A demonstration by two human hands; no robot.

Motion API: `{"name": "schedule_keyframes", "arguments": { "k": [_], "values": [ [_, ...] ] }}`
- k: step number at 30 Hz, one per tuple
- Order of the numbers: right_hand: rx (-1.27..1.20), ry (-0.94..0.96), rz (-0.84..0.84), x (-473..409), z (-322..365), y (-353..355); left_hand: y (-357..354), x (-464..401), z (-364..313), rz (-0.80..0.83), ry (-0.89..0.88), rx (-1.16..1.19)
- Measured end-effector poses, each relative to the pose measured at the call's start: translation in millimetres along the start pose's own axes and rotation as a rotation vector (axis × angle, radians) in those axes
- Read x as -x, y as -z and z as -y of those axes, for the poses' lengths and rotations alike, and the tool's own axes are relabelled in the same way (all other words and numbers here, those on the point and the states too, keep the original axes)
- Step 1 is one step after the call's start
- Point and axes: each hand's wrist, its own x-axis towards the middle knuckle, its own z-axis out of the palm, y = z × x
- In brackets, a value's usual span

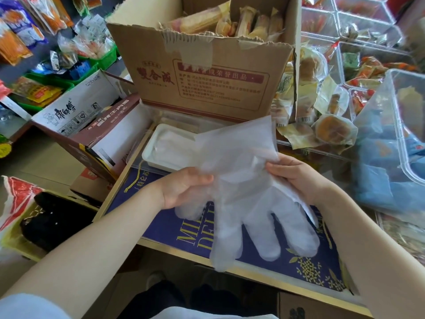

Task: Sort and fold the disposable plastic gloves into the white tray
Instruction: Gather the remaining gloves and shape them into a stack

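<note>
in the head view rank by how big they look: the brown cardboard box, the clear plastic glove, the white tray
1. Brown cardboard box, largest.
2. Clear plastic glove, though it is held nearer the camera, which inflates it.
3. White rectangular tray, smallest, partly hidden behind the glove.

Head view, close, downward over hands (241, 180)

Left grip (186, 189), right grip (296, 178) apparently pinched.

- The bench (161, 226) is a blue printed surface with gold lettering and a gold edge.
- A white tray (147, 155) sits at its far end.
- A cardboard box (197, 84) stands just behind the tray.
</note>
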Motion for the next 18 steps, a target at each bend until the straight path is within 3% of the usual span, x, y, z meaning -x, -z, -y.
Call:
{"name": "schedule_keyframes", "arguments": {
  "k": [5, 10, 14, 18],
  "values": [
    [0.164, -0.078, -0.112, -3.3, -3.4, 11.5, -9.7, 2.4, -7.0, -0.342, -0.158, -0.315],
    [0.132, -0.026, -0.062, -6.9, -2.2, 7.1, -14.0, 8.2, -23.5, -0.575, -0.407, -0.424],
    [0.082, 0.053, -0.065, -14.6, -2.9, 2.9, -10.9, 16.5, -31.6, -0.388, -0.335, -0.196],
    [0.067, 0.038, -0.041, -19.2, -3.5, -2.9, -11.5, 21.7, -30.2, -0.407, -0.31, -0.284]
  ]
}}
